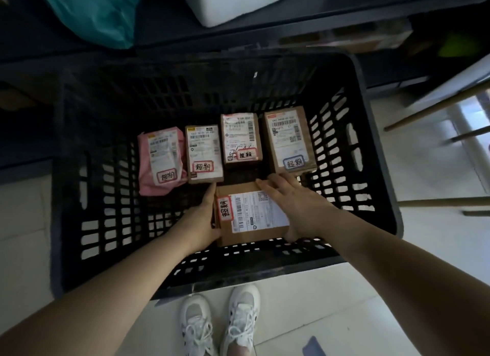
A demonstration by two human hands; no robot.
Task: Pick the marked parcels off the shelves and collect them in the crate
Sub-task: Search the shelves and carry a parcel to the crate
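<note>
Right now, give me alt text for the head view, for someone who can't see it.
The left hand and right hand hold a brown labelled parcel at the near end of a black slatted crate. Behind it lie a pink bag and three brown boxes in a row, each hand-marked.

A black slotted plastic crate (238, 266) stands mid-frame on the pale tiled floor (305, 310). Inside lie a pink plastic mailer (160, 160) and three brown cardboard boxes (204, 154) (241, 139) (290, 139) in a row, a fifth brown box (252, 219) below them.
</note>
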